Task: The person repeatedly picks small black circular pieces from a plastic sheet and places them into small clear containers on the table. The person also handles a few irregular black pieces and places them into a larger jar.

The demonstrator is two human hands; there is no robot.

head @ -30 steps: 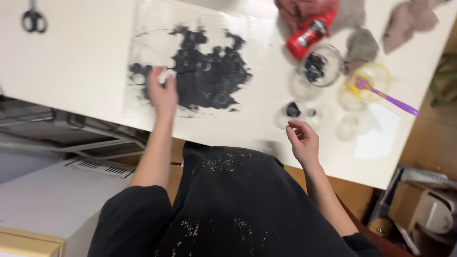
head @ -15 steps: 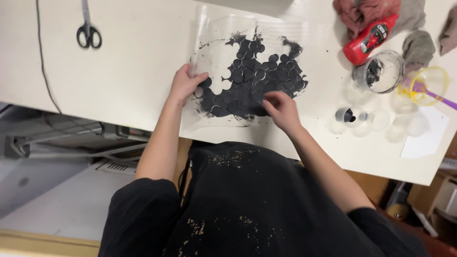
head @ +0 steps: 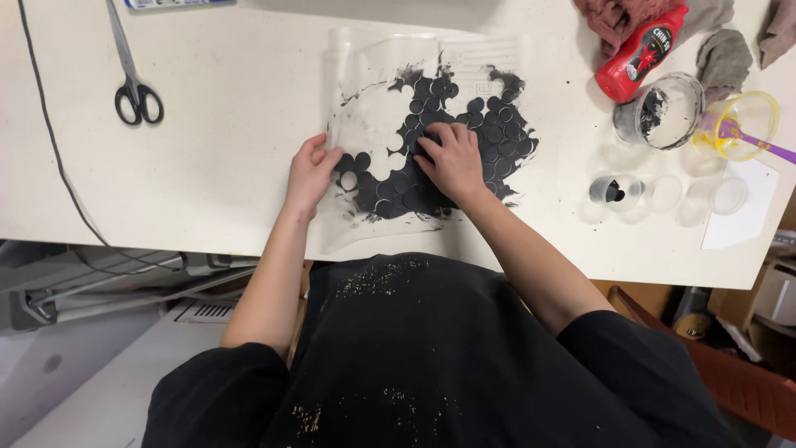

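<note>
A person in a black, speckled top leans over a pale table (head: 207,166), both hands working a clear plastic sheet (head: 373,75) covered with a patch of black round discs (head: 481,133) and smears of black paint. The left hand (head: 308,174) lies flat with fingers loosely spread on the sheet's left edge, touching the outermost discs and pinning the plastic down. The right hand (head: 452,162) rests on the middle of the black patch, fingers curled down onto the discs; whether it pinches one or only presses cannot be told from this view.

Well apart on the left lie scissors (head: 133,91) and a dark cable (head: 50,149). To the right stand a red squeeze bottle (head: 638,54), a clear cup stained black (head: 659,112), a yellow cup with a purple stick (head: 738,129), a small clear cup holding black paint (head: 613,191), further empty clear cups, a white paper (head: 742,211) and rags (head: 721,54).

The risks look plain: the paint appears wet, so a sliding palm could smear the discs out of their close-packed pattern or carry black onto the bare table. The sheet's near edge hangs at the table's rim, so a pull toward the body could drag it, discs and all, onto the lap. A sweep of the right elbow could tip the small paint cup just beside it
</note>
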